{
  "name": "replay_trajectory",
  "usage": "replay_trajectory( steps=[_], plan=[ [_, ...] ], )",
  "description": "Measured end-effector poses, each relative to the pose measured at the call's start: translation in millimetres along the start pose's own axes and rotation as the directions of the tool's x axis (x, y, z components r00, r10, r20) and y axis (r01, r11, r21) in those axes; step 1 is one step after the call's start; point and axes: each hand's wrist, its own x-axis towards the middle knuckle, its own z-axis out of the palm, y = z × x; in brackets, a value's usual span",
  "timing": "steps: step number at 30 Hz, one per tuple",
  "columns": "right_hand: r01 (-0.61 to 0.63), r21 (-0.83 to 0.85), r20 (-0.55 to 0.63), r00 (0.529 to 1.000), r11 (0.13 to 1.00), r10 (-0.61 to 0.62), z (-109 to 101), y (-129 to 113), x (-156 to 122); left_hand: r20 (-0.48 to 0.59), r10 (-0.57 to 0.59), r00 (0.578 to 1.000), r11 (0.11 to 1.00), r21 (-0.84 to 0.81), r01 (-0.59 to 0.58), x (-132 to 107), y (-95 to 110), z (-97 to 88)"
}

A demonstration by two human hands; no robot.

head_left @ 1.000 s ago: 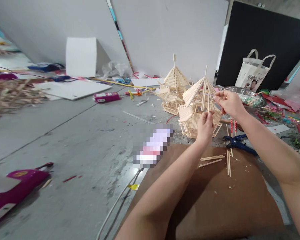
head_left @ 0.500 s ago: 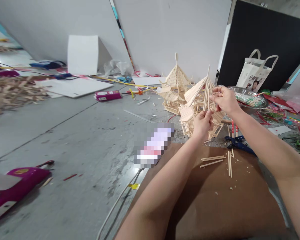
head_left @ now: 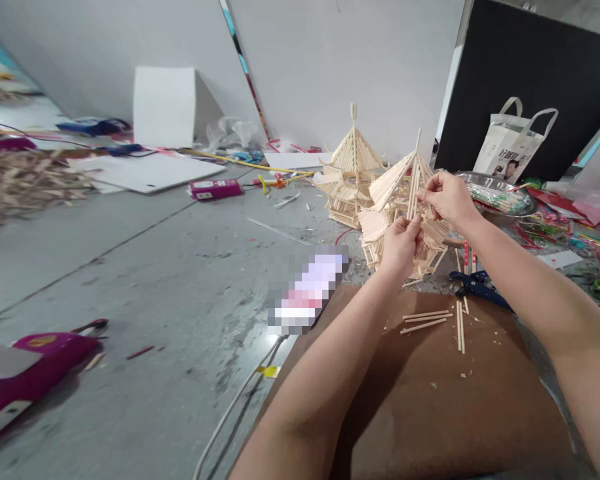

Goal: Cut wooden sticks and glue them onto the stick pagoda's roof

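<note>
A pagoda-like model of thin wooden sticks point(head_left: 393, 183), with a tiered pointed roof and a stick rising at its peak, stands at the far edge of a brown board. At its near roof side, my left hand point(head_left: 403, 243) pinches the lower end of a wooden stick point(head_left: 413, 200). My right hand point(head_left: 450, 199) is closed by thumb and forefinger on the roof's right side, higher up; the fingers hide just what they grip, seemingly a stick too. Just behind to the left is a second, finished-looking stick pagoda point(head_left: 353, 157).
Loose sticks point(head_left: 427, 320) and blue-handled cutters point(head_left: 483, 290) lie on the brown board point(head_left: 460, 407). A blurred-out phone point(head_left: 307, 293) with a cable is left of it. Purple power strips point(head_left: 215, 189), a metal bowl point(head_left: 523, 208) and a tote bag point(head_left: 507, 150) surround the spot.
Both hands stay at the roof with barely any shift. My left hand has edged slightly up and left; the right fingers have closed in a little on the roof sticks.
</note>
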Motion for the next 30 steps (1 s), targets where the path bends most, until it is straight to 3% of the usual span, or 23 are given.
replay_trajectory(
  steps=[11, 30],
  plan=[
    [-0.143, 0.174, 0.005, 0.990, 0.974, 0.144, 4, -8, 0, 0.006, 0.038, 0.999, 0.999, 0.022, -0.038, 0, 2, 0.3],
    [-0.158, 0.107, -0.069, 0.984, 0.982, 0.166, 6, -11, -2, 0.006, 0.071, 0.997, 0.991, 0.117, -0.071, 0, 0, 0.7]
  ],
)
